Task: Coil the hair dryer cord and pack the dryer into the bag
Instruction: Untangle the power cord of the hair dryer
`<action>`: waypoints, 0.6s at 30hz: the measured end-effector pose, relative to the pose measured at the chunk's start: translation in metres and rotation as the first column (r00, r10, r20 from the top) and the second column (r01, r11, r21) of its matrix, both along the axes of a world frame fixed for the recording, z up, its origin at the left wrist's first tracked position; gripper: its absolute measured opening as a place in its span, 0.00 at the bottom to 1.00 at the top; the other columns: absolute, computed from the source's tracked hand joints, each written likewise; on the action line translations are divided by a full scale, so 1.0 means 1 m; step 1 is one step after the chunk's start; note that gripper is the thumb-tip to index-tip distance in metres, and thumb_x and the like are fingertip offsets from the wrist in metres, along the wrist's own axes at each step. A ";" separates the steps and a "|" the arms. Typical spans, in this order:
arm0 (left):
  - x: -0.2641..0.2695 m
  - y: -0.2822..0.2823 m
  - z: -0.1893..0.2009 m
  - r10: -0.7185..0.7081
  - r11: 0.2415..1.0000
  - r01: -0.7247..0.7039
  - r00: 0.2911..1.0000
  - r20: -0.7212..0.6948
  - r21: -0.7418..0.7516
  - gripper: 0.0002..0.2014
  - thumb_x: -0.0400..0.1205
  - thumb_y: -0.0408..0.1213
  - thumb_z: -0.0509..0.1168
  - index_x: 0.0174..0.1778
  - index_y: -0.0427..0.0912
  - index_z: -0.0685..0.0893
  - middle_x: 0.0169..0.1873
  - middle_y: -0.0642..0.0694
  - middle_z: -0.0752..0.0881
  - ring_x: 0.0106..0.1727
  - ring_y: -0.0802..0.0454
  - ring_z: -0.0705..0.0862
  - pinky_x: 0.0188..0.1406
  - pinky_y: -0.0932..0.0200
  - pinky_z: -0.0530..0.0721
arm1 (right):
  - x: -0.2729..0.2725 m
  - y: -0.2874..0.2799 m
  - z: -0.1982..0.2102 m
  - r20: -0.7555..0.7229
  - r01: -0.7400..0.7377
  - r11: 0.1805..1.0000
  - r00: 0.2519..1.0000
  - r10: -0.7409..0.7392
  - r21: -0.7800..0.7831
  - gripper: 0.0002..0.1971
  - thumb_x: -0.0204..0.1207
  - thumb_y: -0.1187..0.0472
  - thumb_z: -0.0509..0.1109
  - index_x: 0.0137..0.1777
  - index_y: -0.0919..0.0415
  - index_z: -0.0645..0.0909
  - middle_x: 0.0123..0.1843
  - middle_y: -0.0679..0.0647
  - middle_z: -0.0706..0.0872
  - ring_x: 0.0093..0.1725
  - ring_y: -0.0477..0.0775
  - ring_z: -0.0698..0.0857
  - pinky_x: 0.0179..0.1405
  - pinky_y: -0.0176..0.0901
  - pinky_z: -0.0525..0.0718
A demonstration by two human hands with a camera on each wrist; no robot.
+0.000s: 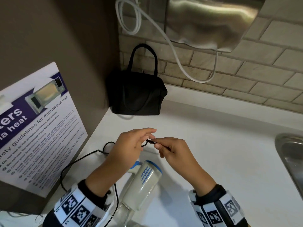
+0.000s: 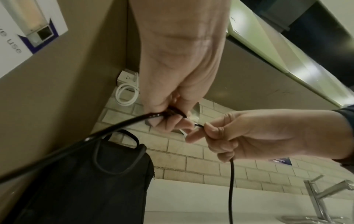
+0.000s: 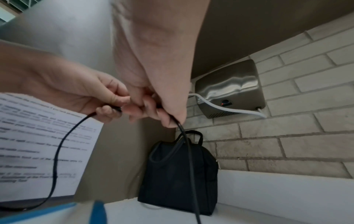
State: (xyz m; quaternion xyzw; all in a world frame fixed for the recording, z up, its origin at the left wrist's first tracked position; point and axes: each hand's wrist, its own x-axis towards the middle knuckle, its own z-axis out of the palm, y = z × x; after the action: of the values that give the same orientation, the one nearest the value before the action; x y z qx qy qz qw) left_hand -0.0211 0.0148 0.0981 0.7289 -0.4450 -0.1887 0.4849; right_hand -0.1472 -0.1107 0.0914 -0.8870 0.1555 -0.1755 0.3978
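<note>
The hair dryer [image 1: 144, 182], pale grey with blue stripes, lies on the white counter [image 1: 213, 145] just below my hands. Its thin black cord [image 1: 77, 160] trails off to the left and loops back up to my fingers. My left hand [image 1: 147, 138] pinches a small loop of the cord. My right hand [image 1: 158, 145] pinches the strand right beside it, fingertips nearly touching. In the left wrist view the cord [image 2: 231, 189] hangs down from my right fist. The black bag [image 1: 137, 94] with two handles stands in the back corner, apart from both hands; whether it is zipped is hidden.
A microwave safety poster [image 1: 37, 128] hangs on the brown panel at left. A steel hand dryer [image 1: 211, 22] with a white cable [image 1: 177, 61] is mounted on the brick wall. A steel sink [image 1: 291, 158] and its tap [image 2: 325, 192] lie at right.
</note>
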 end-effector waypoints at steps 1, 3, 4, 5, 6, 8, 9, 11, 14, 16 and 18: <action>-0.001 -0.001 -0.002 0.016 1.000 -0.016 1.000 0.023 -0.007 0.27 0.83 0.21 0.55 0.59 0.62 0.80 0.50 0.58 0.88 0.50 0.74 0.82 0.42 0.71 0.83 | 0.001 0.002 -0.001 -0.014 0.004 1.000 1.000 -0.004 -0.007 0.11 0.81 0.62 0.66 0.59 0.52 0.87 0.27 0.42 0.80 0.33 0.39 0.78 0.36 0.22 0.70; 0.001 -0.002 -0.003 0.062 0.998 -0.061 0.998 0.025 -0.019 0.22 0.85 0.24 0.56 0.62 0.59 0.80 0.49 0.56 0.87 0.47 0.71 0.83 0.41 0.73 0.83 | 0.000 0.000 0.000 -0.047 0.012 1.000 0.999 -0.012 0.002 0.09 0.81 0.58 0.66 0.52 0.54 0.89 0.28 0.46 0.82 0.33 0.42 0.79 0.34 0.25 0.71; 0.003 -0.001 -0.002 0.088 0.996 -0.088 0.996 0.022 -0.021 0.19 0.85 0.26 0.58 0.63 0.55 0.81 0.48 0.54 0.88 0.44 0.68 0.84 0.41 0.74 0.83 | -0.001 -0.004 0.000 -0.062 0.023 1.000 0.998 -0.022 0.005 0.09 0.80 0.57 0.67 0.48 0.55 0.89 0.29 0.47 0.84 0.33 0.44 0.80 0.34 0.27 0.72; 0.007 0.001 -0.002 0.116 0.993 -0.115 0.993 0.027 -0.017 0.17 0.84 0.29 0.60 0.64 0.51 0.82 0.47 0.52 0.88 0.42 0.64 0.85 0.41 0.72 0.84 | -0.004 -0.009 0.000 -0.072 0.041 0.999 0.997 -0.040 0.012 0.08 0.80 0.55 0.68 0.45 0.55 0.89 0.29 0.48 0.84 0.32 0.45 0.80 0.34 0.30 0.74; 0.012 0.003 -0.001 0.139 0.990 -0.139 0.990 0.038 -0.005 0.14 0.83 0.32 0.63 0.62 0.49 0.83 0.45 0.51 0.89 0.42 0.59 0.86 0.42 0.68 0.86 | -0.007 -0.014 0.001 -0.074 0.068 0.997 0.995 -0.065 0.033 0.08 0.78 0.55 0.70 0.42 0.55 0.88 0.28 0.47 0.84 0.31 0.46 0.79 0.33 0.33 0.75; 0.021 0.008 -0.001 0.176 0.982 -0.178 0.984 0.036 0.057 0.07 0.80 0.41 0.68 0.52 0.46 0.87 0.38 0.49 0.89 0.40 0.52 0.87 0.43 0.56 0.88 | -0.015 -0.023 0.003 -0.053 0.122 0.985 0.992 -0.116 0.120 0.07 0.77 0.56 0.71 0.39 0.54 0.88 0.27 0.42 0.83 0.28 0.44 0.76 0.32 0.37 0.76; 0.025 0.010 -0.002 0.191 0.976 -0.192 0.981 0.020 0.099 0.09 0.79 0.46 0.68 0.46 0.45 0.88 0.34 0.48 0.88 0.37 0.50 0.86 0.42 0.53 0.88 | -0.018 -0.026 0.005 -0.035 0.138 0.978 0.990 -0.134 0.159 0.07 0.77 0.56 0.71 0.38 0.52 0.88 0.29 0.41 0.84 0.29 0.43 0.76 0.31 0.38 0.77; 0.027 0.012 -0.004 0.214 0.962 -0.215 0.977 0.023 0.168 0.17 0.80 0.52 0.65 0.37 0.42 0.87 0.29 0.45 0.86 0.34 0.47 0.84 0.40 0.53 0.83 | -0.021 -0.028 0.008 0.000 0.150 0.971 0.988 -0.153 0.188 0.07 0.77 0.54 0.71 0.39 0.48 0.89 0.34 0.45 0.86 0.29 0.43 0.75 0.28 0.40 0.78; 0.022 0.009 -0.005 0.253 0.955 -0.257 0.966 0.048 0.147 0.21 0.83 0.51 0.61 0.33 0.38 0.82 0.26 0.45 0.82 0.31 0.49 0.79 0.32 0.61 0.76 | -0.018 -0.024 0.008 0.037 0.150 0.970 0.986 -0.160 0.190 0.07 0.78 0.54 0.70 0.42 0.50 0.90 0.34 0.43 0.86 0.29 0.41 0.75 0.29 0.30 0.74; 0.019 0.006 -0.005 0.264 0.955 -0.268 0.963 0.048 0.125 0.19 0.85 0.49 0.57 0.35 0.40 0.82 0.29 0.48 0.83 0.34 0.54 0.82 0.32 0.63 0.76 | -0.015 -0.022 0.007 0.056 0.143 0.972 0.986 -0.156 0.186 0.07 0.78 0.56 0.70 0.43 0.53 0.90 0.33 0.41 0.84 0.29 0.41 0.76 0.31 0.27 0.72; 0.014 0.002 -0.005 0.229 0.963 -0.241 0.968 0.107 0.119 0.17 0.86 0.45 0.55 0.37 0.41 0.80 0.30 0.53 0.82 0.34 0.58 0.82 0.30 0.69 0.75 | -0.011 -0.018 0.006 0.074 0.122 0.980 0.988 -0.135 0.158 0.07 0.78 0.56 0.70 0.43 0.54 0.90 0.31 0.44 0.82 0.30 0.42 0.76 0.31 0.27 0.71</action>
State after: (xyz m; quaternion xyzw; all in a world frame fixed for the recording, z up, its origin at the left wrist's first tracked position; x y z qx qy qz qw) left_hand -0.0070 0.0171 0.0933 0.8148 -0.3641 -0.1249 0.4337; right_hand -0.1583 -0.1291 0.0977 -0.8337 0.2087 -0.2256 0.4587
